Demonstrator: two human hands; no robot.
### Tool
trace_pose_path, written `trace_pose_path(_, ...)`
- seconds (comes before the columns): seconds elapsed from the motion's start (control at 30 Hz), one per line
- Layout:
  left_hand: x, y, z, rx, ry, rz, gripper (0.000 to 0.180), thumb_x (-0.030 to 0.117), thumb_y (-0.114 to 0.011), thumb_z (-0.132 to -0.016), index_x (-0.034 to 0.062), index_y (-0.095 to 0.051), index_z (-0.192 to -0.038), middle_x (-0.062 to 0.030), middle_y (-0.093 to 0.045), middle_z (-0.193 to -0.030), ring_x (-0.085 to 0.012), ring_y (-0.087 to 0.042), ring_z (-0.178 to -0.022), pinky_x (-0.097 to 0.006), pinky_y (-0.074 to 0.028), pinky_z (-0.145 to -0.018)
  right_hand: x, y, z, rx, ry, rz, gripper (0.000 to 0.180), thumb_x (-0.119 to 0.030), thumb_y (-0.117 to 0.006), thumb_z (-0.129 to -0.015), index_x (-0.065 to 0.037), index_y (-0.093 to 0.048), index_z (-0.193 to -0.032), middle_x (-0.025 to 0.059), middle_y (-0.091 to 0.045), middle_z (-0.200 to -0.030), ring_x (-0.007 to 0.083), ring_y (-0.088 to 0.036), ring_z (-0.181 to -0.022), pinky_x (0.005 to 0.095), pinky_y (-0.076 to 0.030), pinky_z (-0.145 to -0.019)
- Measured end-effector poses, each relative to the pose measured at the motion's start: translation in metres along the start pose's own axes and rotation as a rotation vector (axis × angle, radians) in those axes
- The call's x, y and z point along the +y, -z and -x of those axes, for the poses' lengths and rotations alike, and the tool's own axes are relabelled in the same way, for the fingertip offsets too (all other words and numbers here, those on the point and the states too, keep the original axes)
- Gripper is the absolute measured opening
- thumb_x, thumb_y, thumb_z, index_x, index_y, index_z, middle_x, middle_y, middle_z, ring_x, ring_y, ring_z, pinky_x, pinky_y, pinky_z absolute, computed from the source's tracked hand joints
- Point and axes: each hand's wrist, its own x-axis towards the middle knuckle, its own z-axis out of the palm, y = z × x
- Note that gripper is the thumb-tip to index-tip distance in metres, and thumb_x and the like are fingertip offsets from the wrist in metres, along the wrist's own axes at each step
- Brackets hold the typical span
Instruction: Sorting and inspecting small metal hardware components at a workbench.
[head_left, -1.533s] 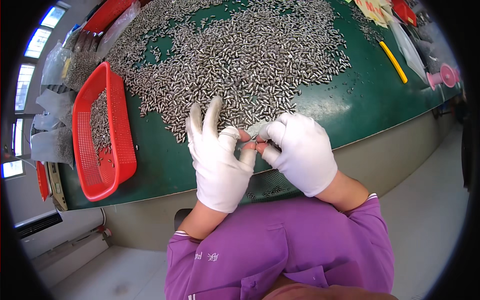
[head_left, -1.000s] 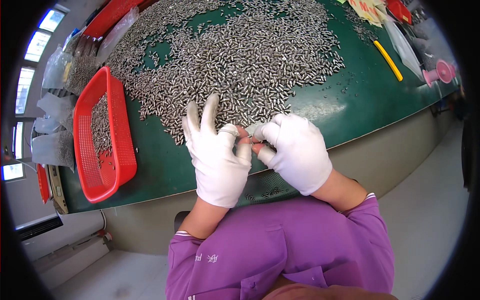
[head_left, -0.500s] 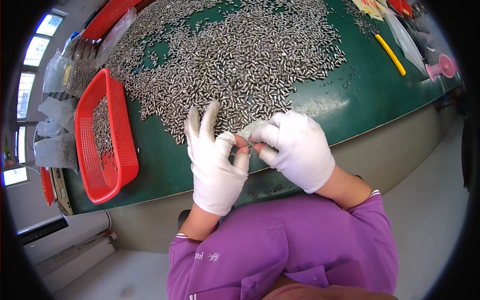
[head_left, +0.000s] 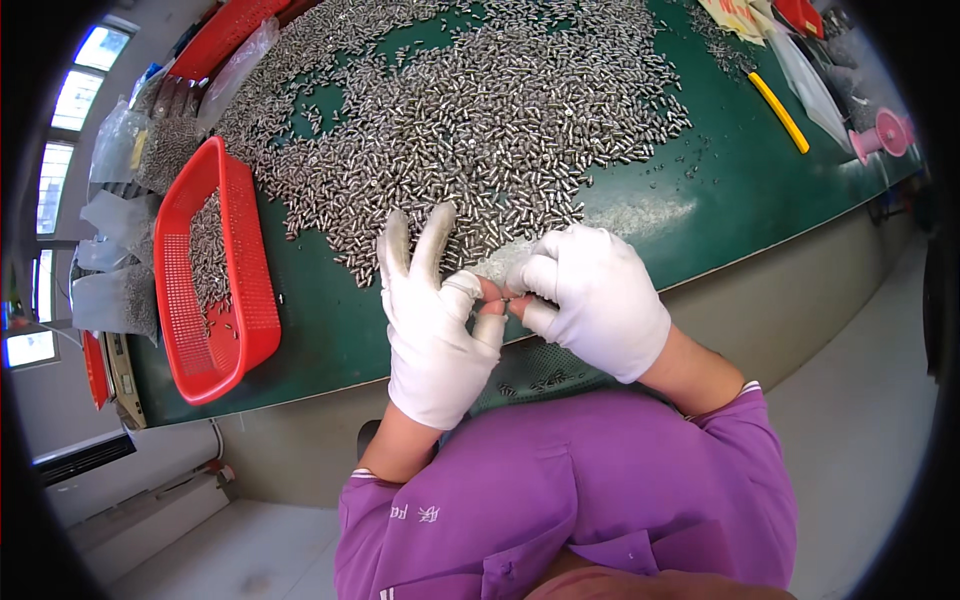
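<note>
My left hand (head_left: 435,325) and my right hand (head_left: 598,300) wear white gloves with bare thumb and forefinger tips. Their fingertips meet over the near table edge, pinching a tiny dark metal part (head_left: 506,300) between them. On the left hand, two other fingers stretch out over the near edge of a wide heap of small silvery metal pins (head_left: 480,150). The right hand's remaining fingers are curled in. Most of the tiny part is covered by the fingertips, so its exact shape cannot be made out.
A red plastic basket (head_left: 262,300) holding some pins stands at left on the green table (head_left: 330,345). Below my hands is a green mesh tray (head_left: 535,365) with a few pins. Clear bags (head_left: 115,300) line the far left. A yellow handle (head_left: 778,110) and pink spool (head_left: 885,137) lie right.
My left hand has shifted slightly right, and the fingertips of both hands have closed together on the tiny metal part. The heap and basket look the same.
</note>
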Motion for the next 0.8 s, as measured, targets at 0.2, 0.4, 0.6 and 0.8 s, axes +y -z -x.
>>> trace_pose_path(0.2, 0.0, 0.016, -0.004, -0.241, -0.255, 0.183, 0.022, 0.013, -0.084, -0.058, 0.0068, -0.065, -0.066, -0.0178, -0.053, -0.144, -0.0557, -0.036, -0.137, -0.065, -0.035, -0.109, 0.017, 0.027, 0.012, -0.293, 0.212, -0.203, 0.014, -0.025, -0.076, -0.078, -0.016, -0.071, -0.089, 0.0053, -0.06, -0.081, 0.0295, -0.062, -0.08, 0.0428, -0.051, -0.072)
trace_pose_path(0.4, -0.016, 0.009, 0.01, 0.077, -0.049, 0.283, 0.027, -0.001, -0.075, -0.066, 0.0099, -0.064, -0.088, -0.0196, -0.051, -0.147, -0.0554, -0.039, -0.139, -0.058, -0.041, -0.108, 0.021, 0.023, 0.012, 0.099, -0.02, 0.01, 0.02, -0.02, -0.076, -0.081, -0.017, -0.071, -0.1, 0.0064, -0.06, -0.079, 0.0303, -0.061, -0.076, 0.0426, -0.051, -0.068)
trace_pose_path(0.6, -0.018, 0.009, 0.017, 0.175, 0.098, 0.013, 0.022, -0.002, -0.073, -0.069, 0.0064, -0.062, -0.086, -0.0197, -0.048, -0.151, -0.05, -0.039, -0.141, -0.054, -0.037, -0.112, 0.017, 0.016, 0.007, 0.056, 0.043, 0.316, 0.013, -0.018, -0.069, -0.082, -0.02, -0.068, -0.095, 0.002, -0.056, -0.075, 0.0241, -0.06, -0.073, 0.0384, -0.049, -0.065)
trace_pose_path(0.8, -0.012, 0.01, 0.016, 0.139, 0.164, -0.088, 0.025, -0.002, -0.076, -0.065, 0.0044, -0.062, -0.084, -0.0199, -0.046, -0.153, -0.0491, -0.039, -0.141, -0.051, -0.038, -0.113, 0.016, 0.017, 0.008, 0.057, 0.074, 0.402, 0.011, -0.018, -0.067, -0.081, -0.021, -0.065, -0.091, 0.0005, -0.055, -0.075, 0.0217, -0.058, -0.071, 0.0365, -0.048, -0.063)
